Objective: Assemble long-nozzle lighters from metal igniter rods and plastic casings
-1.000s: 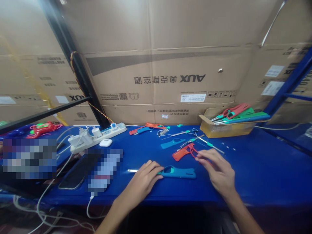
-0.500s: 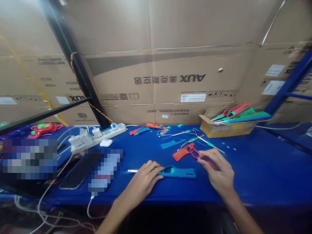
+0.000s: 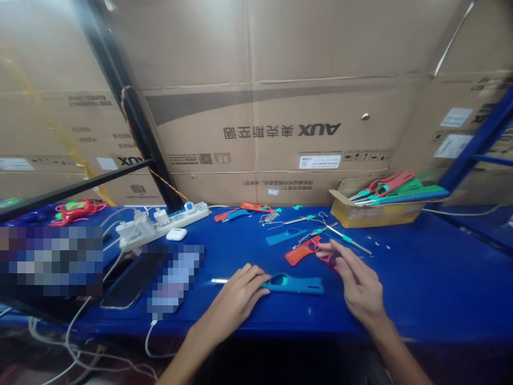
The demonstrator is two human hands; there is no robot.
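Observation:
My left hand [image 3: 242, 289] is closed round the neck of a blue lighter [image 3: 298, 284] with a long metal tip, lying flat near the table's front. My right hand [image 3: 358, 280] reaches over an orange-red lighter casing [image 3: 298, 253], its fingers stretched loosely across the casing's loop and front part, which they partly hide. Just behind lies a lighter-blue casing [image 3: 284, 236]. Beyond my right hand are metal lighter tubes [image 3: 356, 244] with green fittings and thin wires.
A cardboard box [image 3: 372, 215] of lighters stands at the back right. Orange casings [image 3: 255, 206] and a small blue piece lie at the back. To the left are a power strip [image 3: 176, 222] with chargers, a white earphone case [image 3: 176, 234], phones [image 3: 176, 283] and cables.
My right hand's fingers have gone from a pinch to a looser, stretched pose, reaching farther left over the orange-red casing. My left hand stays on the blue lighter. The view has shifted slightly.

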